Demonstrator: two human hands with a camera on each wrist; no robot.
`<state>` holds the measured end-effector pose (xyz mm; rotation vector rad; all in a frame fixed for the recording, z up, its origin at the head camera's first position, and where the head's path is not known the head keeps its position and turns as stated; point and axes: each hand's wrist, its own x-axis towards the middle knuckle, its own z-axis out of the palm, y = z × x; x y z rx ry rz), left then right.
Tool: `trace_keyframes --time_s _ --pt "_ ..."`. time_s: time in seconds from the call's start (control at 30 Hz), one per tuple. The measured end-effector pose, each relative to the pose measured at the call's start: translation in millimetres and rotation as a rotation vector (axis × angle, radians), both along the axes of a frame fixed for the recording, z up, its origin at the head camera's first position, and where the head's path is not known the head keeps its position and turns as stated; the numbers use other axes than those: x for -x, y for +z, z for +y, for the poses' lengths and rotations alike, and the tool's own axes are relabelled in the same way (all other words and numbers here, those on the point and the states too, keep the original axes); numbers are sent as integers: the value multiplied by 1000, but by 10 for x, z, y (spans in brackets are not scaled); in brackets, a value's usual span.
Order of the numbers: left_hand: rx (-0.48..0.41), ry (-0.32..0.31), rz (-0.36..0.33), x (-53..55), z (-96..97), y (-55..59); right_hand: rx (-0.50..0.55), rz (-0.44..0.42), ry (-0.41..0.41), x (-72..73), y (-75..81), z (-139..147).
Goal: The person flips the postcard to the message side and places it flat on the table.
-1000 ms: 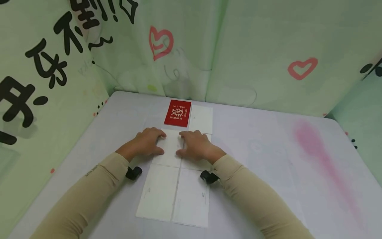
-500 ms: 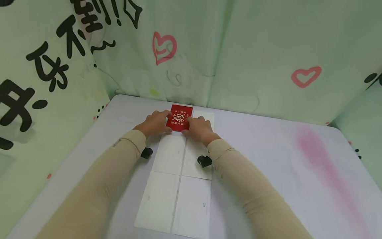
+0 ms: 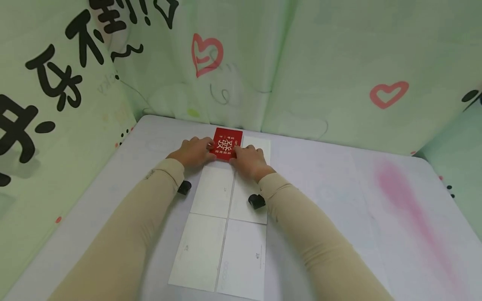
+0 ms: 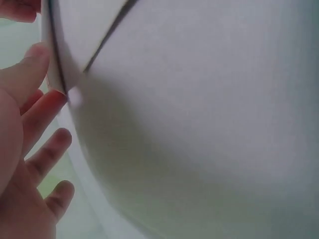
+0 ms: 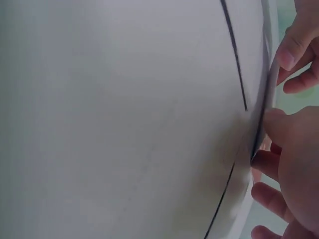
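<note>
A red card (image 3: pixel 228 136) with white Chinese characters lies at the far end of two columns of white cards. My left hand (image 3: pixel 193 151) pinches its left edge between thumb and fingers. On the opposite edge, my right hand (image 3: pixel 250 161) grips it the same way. The left wrist view shows the left thumb (image 4: pixel 36 59) and index finger at the card's edge, the other fingers spread beyond. From the right wrist, the right thumb (image 5: pixel 280 123) and index finger also meet the edge. Beside the red card, a white card (image 3: pixel 261 146) is partly covered by my right hand.
Several white cards with small print lie edge to edge nearer me, among them a front left card (image 3: pixel 199 253) and a front right card (image 3: pixel 242 259). The white table (image 3: pixel 339 234) meets a green curtain (image 3: pixel 320 62) behind the red card.
Both hands have moved from the white cards in the middle row to the red card at the back, taking hold of its two sides. The view has shifted slightly.
</note>
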<state>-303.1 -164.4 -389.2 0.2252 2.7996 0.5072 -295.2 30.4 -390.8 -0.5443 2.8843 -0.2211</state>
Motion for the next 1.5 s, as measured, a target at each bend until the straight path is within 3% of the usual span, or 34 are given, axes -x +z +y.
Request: trace_keyframes --time_s 0.2,0.33,0.53,0.83,0.93,1.03,1.17,1.3,1.5 --pt "1 -56 34 -14 -25 12 -90 70 101 14 6 -10" --pt "6 -78 137 -45 -6 5 -101 108 96 29 37 -14" --pt "-63 -21 283 -107 1 74 218 61 -76 62 77 22" --pt "-521 99 447 -139 4 343 664 207 -85 66 340 45" --pt "-602 143 488 -133 12 412 765 245 -120 52 436 21" --pt "-623 167 506 -118 4 432 835 275 -154 40 478 16" --pt "-622 170 535 -110 -7 418 848 310 -163 43 468 32" --pt "-565 139 550 -99 -17 396 802 308 -148 47 425 58" --pt "-517 83 410 -90 -32 366 698 257 -103 56 343 109"
